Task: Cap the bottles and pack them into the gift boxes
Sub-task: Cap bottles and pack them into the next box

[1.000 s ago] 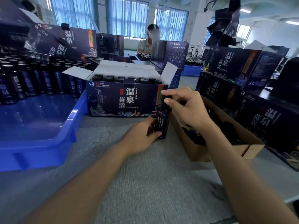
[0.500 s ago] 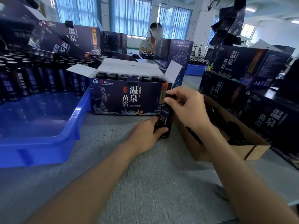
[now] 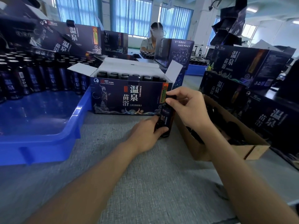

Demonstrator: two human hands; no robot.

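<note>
Dark bottle point(image 3: 165, 118): upright on the grey table mat point(image 3: 145, 183), just before the near right corner of the open gift box point(image 3: 126, 97). Left hand point(image 3: 144, 135): fingers curled round the bottle's lower body. Right hand point(image 3: 189, 109): fingertips pinching the black cap point(image 3: 170, 96) at the bottle's neck. Gift box: flaps up, rows of capped bottles inside. Blue tray point(image 3: 40, 139): left, with more bottles point(image 3: 32, 78) standing at its far end. Cardboard carton point(image 3: 210, 151): right, with dark caps inside.
</note>
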